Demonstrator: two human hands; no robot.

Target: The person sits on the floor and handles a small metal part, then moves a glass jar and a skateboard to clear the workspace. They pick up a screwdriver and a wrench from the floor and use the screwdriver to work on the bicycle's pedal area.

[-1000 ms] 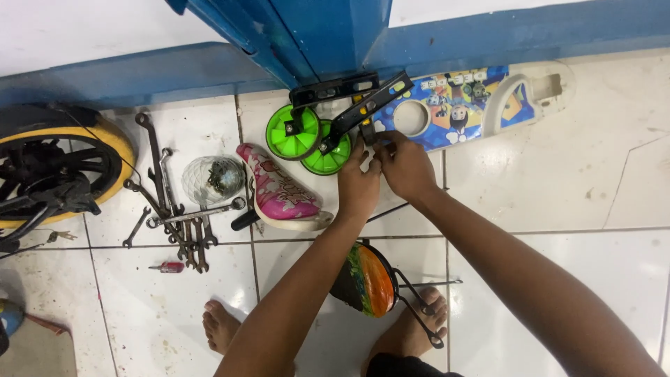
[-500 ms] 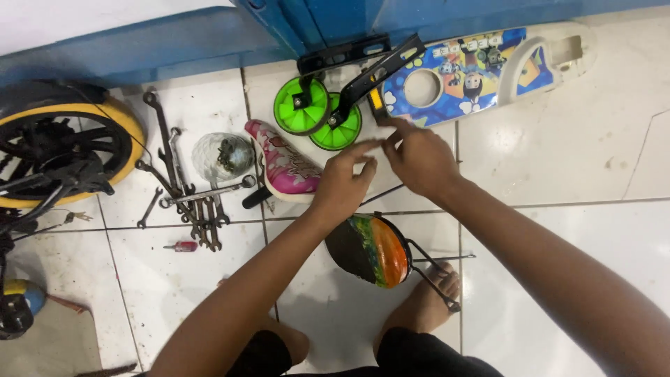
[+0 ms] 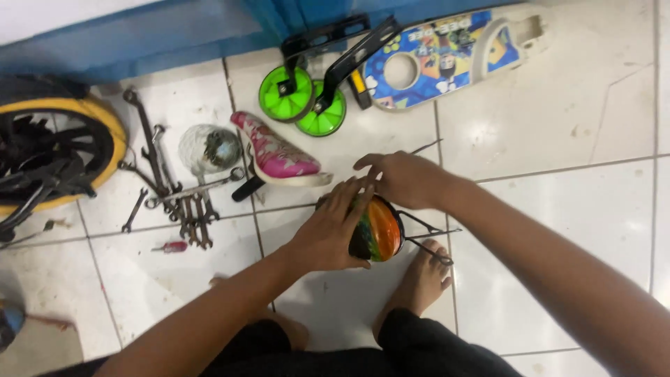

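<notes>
The left hand (image 3: 328, 234) lay flat over the striped mudguard (image 3: 380, 229) at frame centre, steadying it; the right hand (image 3: 401, 178), at its twelve o'clock, loosely curled, apparently gripping its upper edge

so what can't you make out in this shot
Head view:
- Colourful fender: left side hidden under the left hand.
- Right hand: fingertips meet the left hand's, so any small part between them is hidden.
- Yellow wheel: cut off by the left edge.
- Wrenches: overlapping, too small to count.
</notes>
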